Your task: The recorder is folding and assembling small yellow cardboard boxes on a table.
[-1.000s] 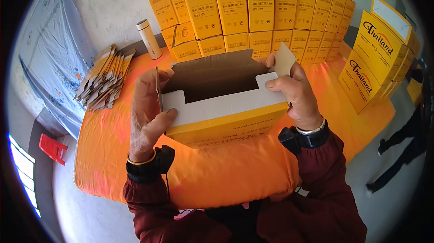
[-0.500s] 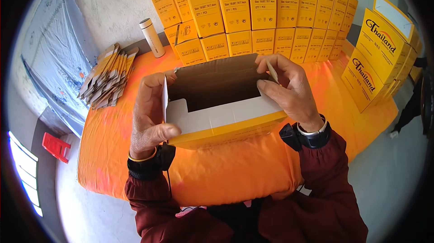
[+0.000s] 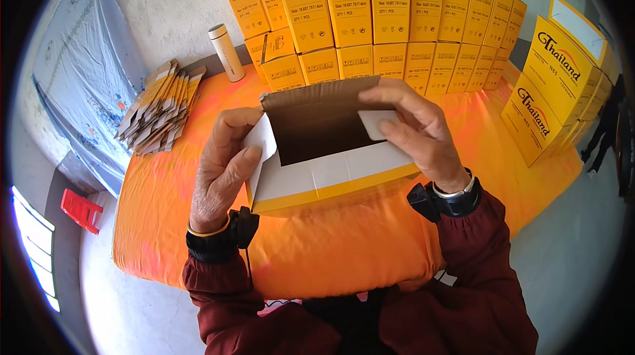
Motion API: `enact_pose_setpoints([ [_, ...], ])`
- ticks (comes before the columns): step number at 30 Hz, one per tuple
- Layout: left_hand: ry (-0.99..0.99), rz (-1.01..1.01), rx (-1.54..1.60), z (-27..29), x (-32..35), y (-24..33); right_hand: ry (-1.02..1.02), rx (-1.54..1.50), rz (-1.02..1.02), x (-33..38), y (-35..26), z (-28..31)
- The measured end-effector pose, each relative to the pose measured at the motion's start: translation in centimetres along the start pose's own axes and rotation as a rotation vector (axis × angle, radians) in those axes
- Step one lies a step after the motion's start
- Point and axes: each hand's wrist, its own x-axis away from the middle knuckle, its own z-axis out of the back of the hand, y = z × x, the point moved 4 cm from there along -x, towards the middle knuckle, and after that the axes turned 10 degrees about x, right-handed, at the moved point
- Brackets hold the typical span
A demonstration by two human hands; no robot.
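An open yellow cardboard box (image 3: pixel 370 186) stands on the orange tablecloth in front of me, its brown inside dark and facing up. My left hand (image 3: pixel 221 163) is closed on the box's left end, thumb against the white left side flap (image 3: pixel 263 140), which tilts inward. At the other end my right hand (image 3: pixel 426 137) grips the box, its thumb on the white right side flap (image 3: pixel 377 122), which leans over the opening; its fingers reach toward the far wall. The white front flap (image 3: pixel 331 170) lies folded outward, nearest me.
Two rows of yellow boxes (image 3: pixel 347 11) line the table's back. Larger stacked yellow boxes (image 3: pixel 539 100) stand at the right, the top one with its lid raised. A pile of flattened cartons (image 3: pixel 162 110) and a cream flask (image 3: pixel 227 54) sit back left. A red stool (image 3: pixel 81 211) stands on the floor.
Both side flaps have gone from upright to leaning inward over the opening. My left thumb has moved from the front corner up onto the left flap; my right fingers have shifted inward.
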Motion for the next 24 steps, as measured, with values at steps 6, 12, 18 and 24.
enact_pose_setpoints([
  [6, 0.124, -0.043, 0.033, -1.7, -0.4, 0.5, 0.106, -0.105, 0.002, -0.1, -0.3, -0.5],
  [12, 0.194, 0.018, 0.034, -1.4, -0.2, 0.1, 0.025, -0.223, -0.186, 0.1, -0.1, -0.4],
  [18, -0.02, -0.079, -0.236, -0.8, -0.4, 0.1, -0.117, 0.043, 0.092, 0.0, 0.4, 0.0],
  [24, -0.033, -0.083, -0.313, -0.9, -0.6, 0.6, -0.115, -0.011, -0.047, 0.0, -0.1, -0.4],
])
